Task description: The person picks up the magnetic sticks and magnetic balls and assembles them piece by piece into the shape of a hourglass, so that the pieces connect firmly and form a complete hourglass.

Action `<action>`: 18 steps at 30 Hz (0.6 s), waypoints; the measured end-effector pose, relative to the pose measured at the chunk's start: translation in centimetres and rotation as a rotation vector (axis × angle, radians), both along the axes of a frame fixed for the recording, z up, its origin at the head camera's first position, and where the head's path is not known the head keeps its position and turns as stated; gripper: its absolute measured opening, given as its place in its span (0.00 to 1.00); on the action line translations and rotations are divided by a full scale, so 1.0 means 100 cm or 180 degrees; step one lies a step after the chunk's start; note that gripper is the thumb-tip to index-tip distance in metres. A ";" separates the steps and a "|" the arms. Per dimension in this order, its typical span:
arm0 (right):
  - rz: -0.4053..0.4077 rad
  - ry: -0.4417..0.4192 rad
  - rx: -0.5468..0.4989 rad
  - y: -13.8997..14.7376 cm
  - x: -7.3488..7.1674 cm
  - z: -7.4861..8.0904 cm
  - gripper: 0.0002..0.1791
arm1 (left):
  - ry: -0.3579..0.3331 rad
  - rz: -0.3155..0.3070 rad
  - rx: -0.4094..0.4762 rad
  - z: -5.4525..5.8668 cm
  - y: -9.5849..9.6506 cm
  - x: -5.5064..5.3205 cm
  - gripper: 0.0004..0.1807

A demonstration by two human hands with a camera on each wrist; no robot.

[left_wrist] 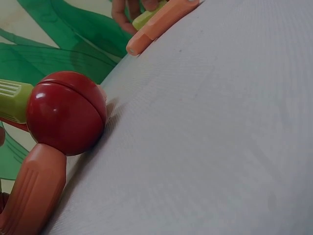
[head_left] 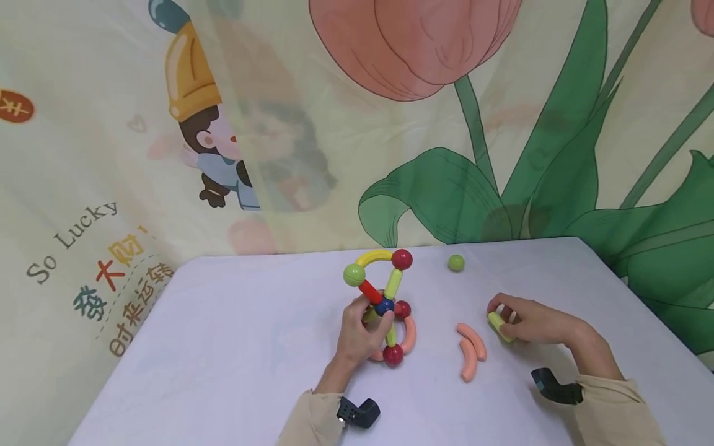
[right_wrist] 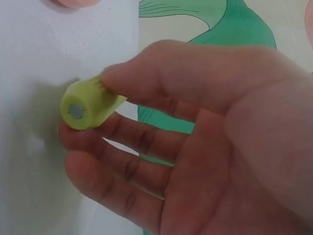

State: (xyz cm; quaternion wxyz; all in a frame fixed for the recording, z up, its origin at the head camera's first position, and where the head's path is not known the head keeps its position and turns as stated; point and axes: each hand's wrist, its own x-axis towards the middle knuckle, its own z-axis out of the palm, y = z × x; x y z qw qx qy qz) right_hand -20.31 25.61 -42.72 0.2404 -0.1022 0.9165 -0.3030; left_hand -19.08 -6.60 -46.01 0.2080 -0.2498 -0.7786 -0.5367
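My left hand [head_left: 359, 334] grips a structure of magnetic rods and balls at its middle, with the thumb by the dark blue ball [head_left: 383, 306]. Above it, a red rod [head_left: 370, 291] and a yellow-green rod lead up to a green ball [head_left: 354, 274] and a red ball [head_left: 401, 259], joined by a curved yellow rod [head_left: 374, 256]. Curved pink rods and red balls form the lower part; one red ball [left_wrist: 67, 113] shows large in the left wrist view. My right hand [head_left: 538, 320] pinches a short yellow-green magnetic rod [right_wrist: 85, 105] between thumb and fingers, its metal end facing the camera.
Two curved pink rods [head_left: 468, 360] lie on the white table [head_left: 251, 347] between the hands. A loose green ball [head_left: 455, 263] sits near the far edge. Behind the table hangs a printed cloth [head_left: 312, 155] with tulips and lettering.
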 end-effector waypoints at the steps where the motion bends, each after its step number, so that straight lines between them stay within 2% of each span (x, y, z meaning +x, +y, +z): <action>1: 0.0003 0.0020 0.0003 -0.001 0.000 0.000 0.21 | -0.0002 0.0005 0.0003 0.000 0.000 0.000 0.15; 6: 0.0036 0.0121 -0.0023 -0.004 -0.002 0.002 0.22 | -0.0029 0.0014 0.0009 -0.002 -0.001 0.001 0.15; 18: 0.0077 0.0536 -0.0140 -0.010 -0.001 0.006 0.20 | 0.0074 0.0012 0.0020 -0.003 0.000 -0.002 0.14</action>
